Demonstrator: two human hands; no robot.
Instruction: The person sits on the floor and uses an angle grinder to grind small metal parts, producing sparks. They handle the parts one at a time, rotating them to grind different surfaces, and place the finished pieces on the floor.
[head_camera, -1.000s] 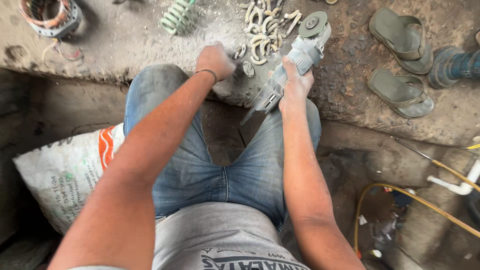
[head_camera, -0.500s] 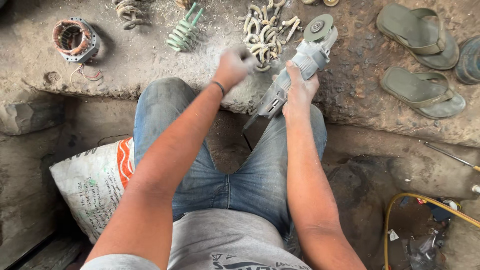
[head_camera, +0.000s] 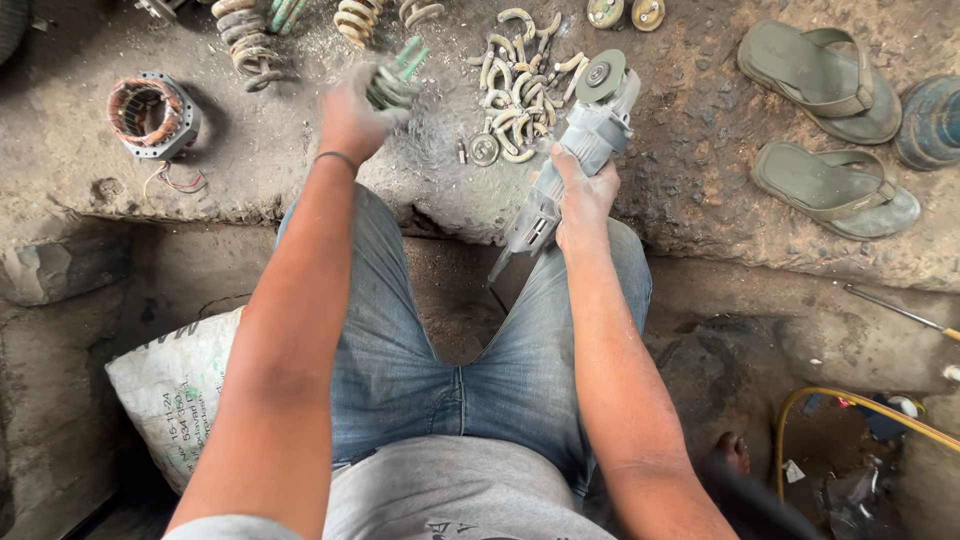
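While the concrete ledge (head_camera: 700, 190) carries everything, a grey angle grinder (head_camera: 580, 150) is gripped by the right hand (head_camera: 583, 195) near its front edge. A green coil spring (head_camera: 395, 78) is clutched in the left hand (head_camera: 352, 118), raised mid-ledge. Cut spring pieces (head_camera: 515, 110) are heaped between them.

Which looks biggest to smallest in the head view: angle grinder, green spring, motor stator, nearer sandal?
1. Angle grinder, in right hand.
2. Nearer sandal.
3. Motor stator.
4. Green spring, in left hand; blurred and partly hidden, so unsure.
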